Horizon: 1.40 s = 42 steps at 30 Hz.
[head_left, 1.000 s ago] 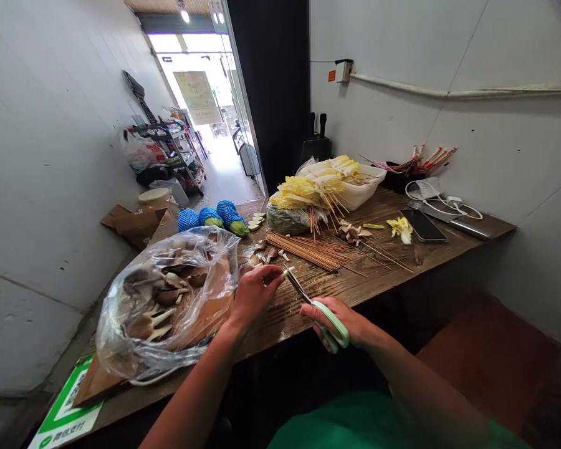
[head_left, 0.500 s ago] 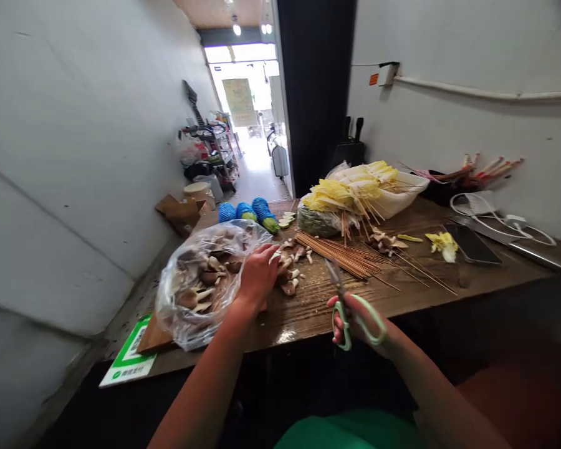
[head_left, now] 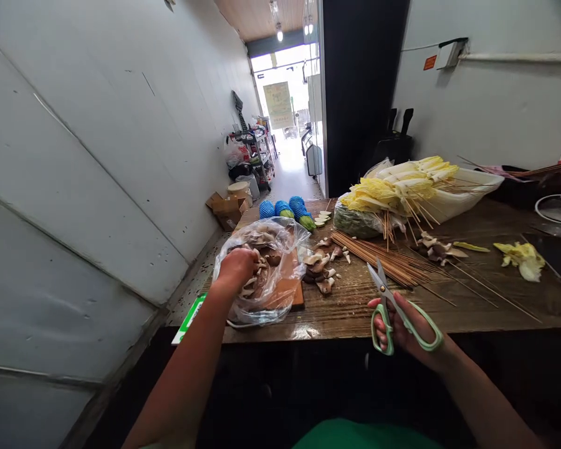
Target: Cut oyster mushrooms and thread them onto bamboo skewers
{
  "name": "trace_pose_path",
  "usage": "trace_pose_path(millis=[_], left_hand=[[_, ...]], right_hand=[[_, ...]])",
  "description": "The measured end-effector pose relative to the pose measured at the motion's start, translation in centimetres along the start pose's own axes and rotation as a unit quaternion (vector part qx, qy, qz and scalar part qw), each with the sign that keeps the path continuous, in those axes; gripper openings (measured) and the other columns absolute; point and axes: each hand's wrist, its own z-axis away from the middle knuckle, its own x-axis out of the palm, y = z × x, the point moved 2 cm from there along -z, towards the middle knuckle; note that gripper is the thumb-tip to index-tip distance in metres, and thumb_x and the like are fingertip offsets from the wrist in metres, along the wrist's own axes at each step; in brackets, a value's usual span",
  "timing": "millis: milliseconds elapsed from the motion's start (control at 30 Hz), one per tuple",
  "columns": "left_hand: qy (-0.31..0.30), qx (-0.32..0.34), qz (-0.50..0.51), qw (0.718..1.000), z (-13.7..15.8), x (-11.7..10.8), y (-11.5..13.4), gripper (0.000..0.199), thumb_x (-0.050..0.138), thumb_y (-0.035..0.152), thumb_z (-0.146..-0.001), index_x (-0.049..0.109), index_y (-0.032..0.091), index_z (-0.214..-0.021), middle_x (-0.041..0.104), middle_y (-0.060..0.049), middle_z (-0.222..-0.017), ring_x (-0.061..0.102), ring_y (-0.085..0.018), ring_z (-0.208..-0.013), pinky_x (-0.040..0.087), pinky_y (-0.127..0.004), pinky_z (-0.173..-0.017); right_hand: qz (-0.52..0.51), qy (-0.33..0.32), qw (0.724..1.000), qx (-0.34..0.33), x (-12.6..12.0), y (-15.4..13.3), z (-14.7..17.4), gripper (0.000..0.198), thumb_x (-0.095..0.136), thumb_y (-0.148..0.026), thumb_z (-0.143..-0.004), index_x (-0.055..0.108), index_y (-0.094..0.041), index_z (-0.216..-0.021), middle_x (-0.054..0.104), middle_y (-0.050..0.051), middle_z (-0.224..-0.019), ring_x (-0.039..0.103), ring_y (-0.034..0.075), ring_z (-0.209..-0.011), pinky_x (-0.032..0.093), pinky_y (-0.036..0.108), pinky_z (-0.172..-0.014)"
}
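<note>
Scissor handles (head_left: 436,340) pale green; mushrooms (head_left: 315,269) brown and cream; netting (head_left: 297,204) blue.

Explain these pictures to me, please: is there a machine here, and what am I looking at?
There is no robot, just a person's bare hands. The view comes from a camera worn on the head, looking forward and down.

The left hand is in a clear plastic bag of mushrooms; whether it grips one is hard to tell. The right hand holds scissors with the blades apart.

On the wooden table lie a pile of mushrooms, thin sticks and vegetables in blue netting. Farther right are yellow leaves on sticks, beside a white tub.
</note>
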Motion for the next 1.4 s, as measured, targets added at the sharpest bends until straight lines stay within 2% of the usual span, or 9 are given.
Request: trace_pose_path(millis=[200,367,633,767,867,967,1067,1133,1400], left_hand=[[0.001,0.105,-0.103,0.989,-0.8,1.0,-0.6,0.03,0.048,0.023,-0.074,0.07,0.021,-0.094,0.064,-0.012,-0.094,0.055,-0.025,-0.09,0.039,-0.032,-0.075],[0.002,0.098,-0.105,0.99,-0.8,1.4,-0.4,0.031,0.045,0.023,-0.076,0.071,0.02,-0.093,0.06,-0.014,-0.099,0.049,-0.029,-0.101,0.036,-0.038,-0.082],[0.02,0.16,0.001,0.987,-0.5,0.6,0.0,0.018,0.055,0.022,-0.07,0.072,0.025,-0.074,0.061,-0.007,-0.106,0.048,-0.027,-0.106,0.033,-0.039,-0.091],[0.081,0.148,0.181,0.969,-0.4,-0.2,-0.8,0.018,0.056,0.03,-0.074,0.07,0.021,-0.079,0.06,-0.008,-0.114,0.055,-0.022,-0.101,0.04,-0.034,-0.089],[0.058,0.087,0.406,0.908,0.2,-0.6,0.1,0.031,0.059,0.04,-0.073,0.066,0.016,-0.09,0.066,-0.009,-0.097,0.061,-0.019,-0.087,0.047,-0.033,-0.079],[-0.071,0.072,0.618,0.779,1.0,-0.3,3.5,0.037,0.065,0.04,-0.07,0.062,0.013,-0.094,0.067,-0.008,-0.084,0.063,-0.017,-0.073,0.049,-0.032,-0.072],[-0.176,0.066,0.709,0.68,1.6,0.3,7.5,0.032,0.071,0.035,-0.066,0.063,0.011,-0.086,0.065,-0.005,-0.072,0.06,-0.012,-0.063,0.048,-0.028,-0.066],[-0.19,0.059,0.725,0.659,1.9,0.8,9.6,0.033,0.075,0.032,-0.061,0.064,0.011,-0.084,0.064,-0.004,-0.07,0.059,-0.011,-0.063,0.047,-0.027,-0.066],[-0.065,0.065,0.634,0.768,2.0,2.6,14.2,0.045,0.075,0.032,-0.059,0.063,0.014,-0.099,0.066,-0.003,-0.077,0.061,-0.014,-0.068,0.048,-0.026,-0.063]], right_hand=[[0.0,0.001,1.0,0.008,-0.1,0.1,-0.1,0.041,0.041,-0.054,-0.086,0.057,-0.02,-0.102,0.056,0.003,-0.067,0.056,0.017,-0.058,0.046,0.035,-0.057],[0.003,0.002,1.0,0.01,0.0,0.1,-0.2,0.041,0.042,-0.054,-0.086,0.057,-0.02,-0.101,0.056,0.002,-0.067,0.056,0.017,-0.057,0.046,0.034,-0.056],[0.008,0.008,1.0,0.013,0.2,0.0,-0.1,0.042,0.045,-0.056,-0.083,0.056,-0.019,-0.099,0.055,0.001,-0.064,0.055,0.015,-0.054,0.045,0.032,-0.053],[0.011,0.011,1.0,0.018,0.4,-0.2,0.0,0.042,0.047,-0.057,-0.082,0.057,-0.019,-0.099,0.055,0.001,-0.065,0.055,0.015,-0.054,0.046,0.032,-0.054],[0.011,0.006,1.0,0.017,0.6,-0.4,0.1,0.042,0.047,-0.056,-0.082,0.056,-0.019,-0.099,0.055,0.001,-0.065,0.055,0.015,-0.055,0.046,0.032,-0.054],[0.017,0.0,1.0,0.015,0.7,-0.5,0.1,0.041,0.044,-0.055,-0.084,0.056,-0.018,-0.098,0.055,0.001,-0.065,0.055,0.015,-0.056,0.046,0.032,-0.054],[0.034,0.008,0.999,0.012,0.8,-0.4,0.0,0.042,0.043,-0.057,-0.084,0.055,-0.018,-0.096,0.054,0.0,-0.065,0.054,0.014,-0.054,0.046,0.031,-0.054],[0.06,0.021,0.998,0.006,1.0,-0.3,0.1,0.044,0.044,-0.06,-0.082,0.053,-0.018,-0.095,0.053,-0.002,-0.063,0.053,0.012,-0.051,0.046,0.03,-0.052],[0.333,0.048,0.942,-0.023,4.1,-1.5,1.0,0.04,0.049,-0.059,-0.079,0.05,-0.019,-0.088,0.048,-0.005,-0.057,0.048,0.009,-0.043,0.039,0.021,-0.041]])
